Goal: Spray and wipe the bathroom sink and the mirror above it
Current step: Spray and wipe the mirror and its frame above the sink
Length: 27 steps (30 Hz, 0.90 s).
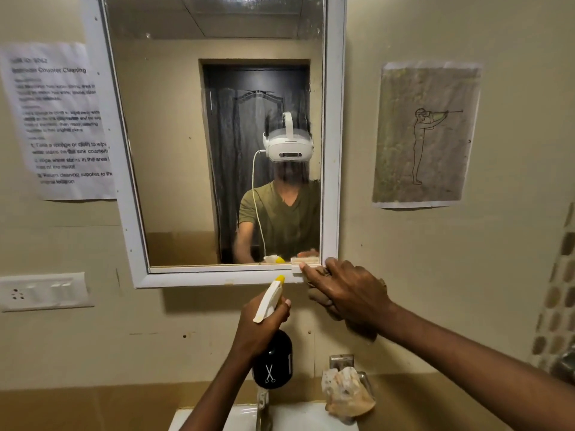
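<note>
— Black, that spray bottle (272,359); where is it?
— Lower centre of the frame: your left hand (261,325) curls round its neck, white nozzle aimed up at the mirror (214,144).
— And your right hand (348,293)?
— It presses a cloth (320,298), mostly hidden beneath it, against the mirror's white frame (217,276), at the lower right corner.
— The sink (298,415)?
— White, at the bottom edge, directly below.

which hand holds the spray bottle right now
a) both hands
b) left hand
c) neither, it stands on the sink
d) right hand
b: the left hand grips the neck of the spray bottle in the air below the mirror, while the right hand reaches to the mirror frame's lower right corner.
</note>
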{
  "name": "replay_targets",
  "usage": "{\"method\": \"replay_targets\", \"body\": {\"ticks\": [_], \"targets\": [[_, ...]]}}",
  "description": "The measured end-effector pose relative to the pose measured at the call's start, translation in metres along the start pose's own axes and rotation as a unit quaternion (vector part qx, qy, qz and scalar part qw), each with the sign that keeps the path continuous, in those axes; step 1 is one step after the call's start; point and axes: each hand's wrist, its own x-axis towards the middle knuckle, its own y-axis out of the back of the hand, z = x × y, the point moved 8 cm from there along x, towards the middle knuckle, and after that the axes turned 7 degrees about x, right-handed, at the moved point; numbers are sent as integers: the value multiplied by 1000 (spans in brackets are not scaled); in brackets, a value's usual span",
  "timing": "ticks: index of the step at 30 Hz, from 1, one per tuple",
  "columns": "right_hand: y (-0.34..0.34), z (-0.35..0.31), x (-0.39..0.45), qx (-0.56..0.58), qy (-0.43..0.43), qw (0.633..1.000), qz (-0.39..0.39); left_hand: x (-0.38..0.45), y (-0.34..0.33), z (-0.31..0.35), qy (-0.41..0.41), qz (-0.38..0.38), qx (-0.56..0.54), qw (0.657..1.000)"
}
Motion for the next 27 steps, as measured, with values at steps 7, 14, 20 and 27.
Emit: {"method": "replay_targets", "body": {"ticks": [7,14,20,27], "targets": [[-2,-16,12,-19,45,999,15,0,5,-10,8,-11,7,1000],[2,-14,17,-34,59,997,34,-5,17,-19,7,-58,36,998],[4,-39,57,-2,30,999,21,-9,36,-27,30,10,70,997],[2,-52,62,-21,100,994,48,-23,59,-26,-2,-11,62,998]]}}
